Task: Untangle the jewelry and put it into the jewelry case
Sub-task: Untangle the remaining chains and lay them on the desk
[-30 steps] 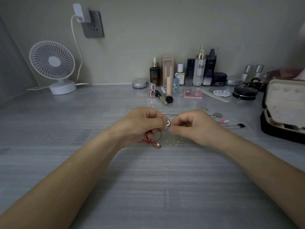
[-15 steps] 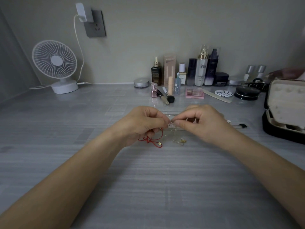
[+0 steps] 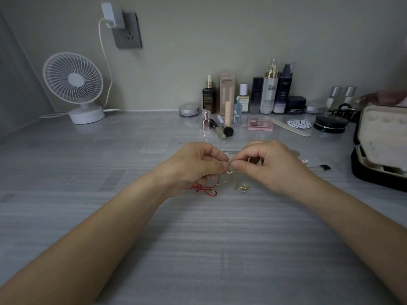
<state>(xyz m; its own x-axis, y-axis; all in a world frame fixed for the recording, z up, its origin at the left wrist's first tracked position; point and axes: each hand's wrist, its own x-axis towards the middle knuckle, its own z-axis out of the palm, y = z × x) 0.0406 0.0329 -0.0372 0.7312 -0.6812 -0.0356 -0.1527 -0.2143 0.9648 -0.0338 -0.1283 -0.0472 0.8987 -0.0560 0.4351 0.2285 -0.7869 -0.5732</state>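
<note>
Above the grey wood-grain table (image 3: 198, 249), left hand (image 3: 193, 166) and right hand (image 3: 271, 165) both pinch a small silver ring (image 3: 229, 171), red cord bracelet (image 3: 203, 189) trailing below.

A white fan (image 3: 73, 81) and cosmetic bottles (image 3: 269, 91) stand on the table (image 3: 198, 249).

**A:** counter (image 3: 198, 249) looked like grey streaky laminate, faint sheen?

**B:** yeah. ring (image 3: 229, 171) was shiny silvery metal, red cord (image 3: 200, 188) plain thread, jewelry case (image 3: 383, 133) lined in matt cream fabric, fan (image 3: 86, 116) smooth white plastic.
</note>
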